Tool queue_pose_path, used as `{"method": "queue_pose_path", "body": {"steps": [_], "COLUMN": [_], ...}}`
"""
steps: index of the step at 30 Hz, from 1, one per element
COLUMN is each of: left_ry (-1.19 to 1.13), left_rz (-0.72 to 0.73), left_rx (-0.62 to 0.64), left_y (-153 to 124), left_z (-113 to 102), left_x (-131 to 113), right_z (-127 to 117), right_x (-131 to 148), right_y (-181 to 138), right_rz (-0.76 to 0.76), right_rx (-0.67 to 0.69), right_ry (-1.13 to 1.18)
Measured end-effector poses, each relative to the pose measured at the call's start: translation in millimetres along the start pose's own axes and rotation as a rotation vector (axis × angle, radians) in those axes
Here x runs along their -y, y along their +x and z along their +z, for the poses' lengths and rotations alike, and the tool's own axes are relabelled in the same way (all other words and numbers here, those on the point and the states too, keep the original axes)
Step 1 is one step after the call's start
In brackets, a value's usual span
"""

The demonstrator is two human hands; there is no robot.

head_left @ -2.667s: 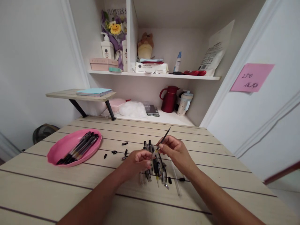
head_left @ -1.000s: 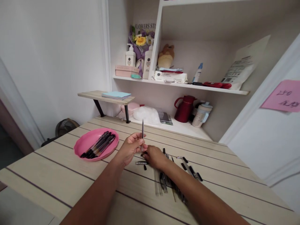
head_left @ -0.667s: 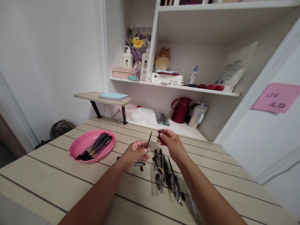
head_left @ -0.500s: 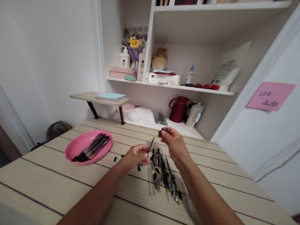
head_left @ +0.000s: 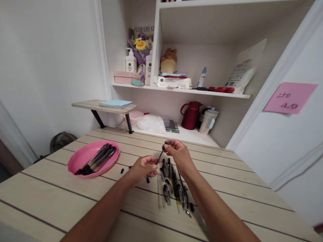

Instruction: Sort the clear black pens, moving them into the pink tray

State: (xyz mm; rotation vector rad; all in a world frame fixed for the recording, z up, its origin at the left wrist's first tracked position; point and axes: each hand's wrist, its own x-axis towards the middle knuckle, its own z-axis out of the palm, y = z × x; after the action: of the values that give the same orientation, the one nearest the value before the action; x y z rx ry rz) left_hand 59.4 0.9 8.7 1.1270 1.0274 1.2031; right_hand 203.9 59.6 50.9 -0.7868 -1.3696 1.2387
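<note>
My left hand (head_left: 141, 169) is closed on a thin dark pen refill (head_left: 159, 156), held slanting up to the right. At the refill's upper end, my right hand (head_left: 180, 156) pinches a small black pen part (head_left: 164, 147); whether it is a cap or a tip piece I cannot tell. The part meets the refill there. Below both hands lies a heap of pen parts (head_left: 174, 185): clear barrels, black caps and refills. Small black end pieces (head_left: 122, 170) lie left of the heap. Further left, a pink tray (head_left: 72, 159) holds several black pens (head_left: 97, 160).
A small raised shelf (head_left: 91, 105) with blue-covered notebooks (head_left: 115, 103) stands at the desk's back left. Behind the desk are a red jug (head_left: 191, 116), a pale tumbler (head_left: 209, 121) and a white plastic bag (head_left: 151, 123). A pink note (head_left: 290, 98) hangs at right.
My right hand has come left and slightly down, bringing the small black part from apart to the refill's upper end. My left hand keeps its hold; the view has shifted slightly.
</note>
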Motion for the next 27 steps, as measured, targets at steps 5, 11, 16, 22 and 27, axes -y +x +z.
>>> {"method": "queue_pose_path", "body": {"steps": [5,11,16,22,27], "left_ry": [0.006,-0.032,-0.044,-0.046,-0.066], "left_rz": [0.012,0.029,0.037,0.058,0.084], "left_rx": [-0.006,-0.034,-0.040,-0.054,-0.104], "left_y": [1,0,1,4,6], "left_z": [1,4,5,5,5], "left_x": [2,3,3,6,8], "right_z": [-1,-3,-4,-2,6], "right_x": [0,-1,-4,-4,-11], "right_y": [-1,0,1,-1,-3], "right_rz": [-0.032,0.001,0.021,0.025,0.015], "right_rx": [0.017,0.052,0.078,0.118,0.127], "right_ry": [-0.003,-0.037,-0.046,-0.064,-0.083]}}
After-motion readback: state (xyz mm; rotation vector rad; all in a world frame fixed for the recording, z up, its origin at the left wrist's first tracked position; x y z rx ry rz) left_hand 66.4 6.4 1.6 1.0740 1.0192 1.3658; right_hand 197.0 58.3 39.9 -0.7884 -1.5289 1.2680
